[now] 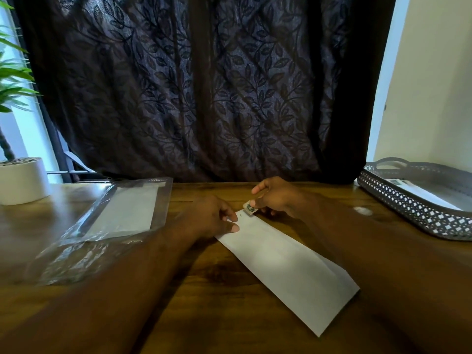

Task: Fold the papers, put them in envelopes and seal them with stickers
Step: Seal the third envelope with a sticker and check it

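- Two hands are working: your left hand (217, 217) is pressing the envelope (286, 267) flat on the table (204, 315).
- Your right hand (273, 198) is pinching a sticker (249, 208) at the envelope's far end.
- The basket (419, 208) is holding white paper (431, 198); the plastic sleeve (107, 221) is holding sheets.

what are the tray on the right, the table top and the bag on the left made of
The tray looks like moulded grey plastic, matt, judging by its regular lattice wall and moulded handle; painted metal is possible. The table looks like wood or a wood-look veneer, with brown grain and a soft sheen. The bag is thin clear plastic film, glossy and wrinkled, with white sheets showing through it.
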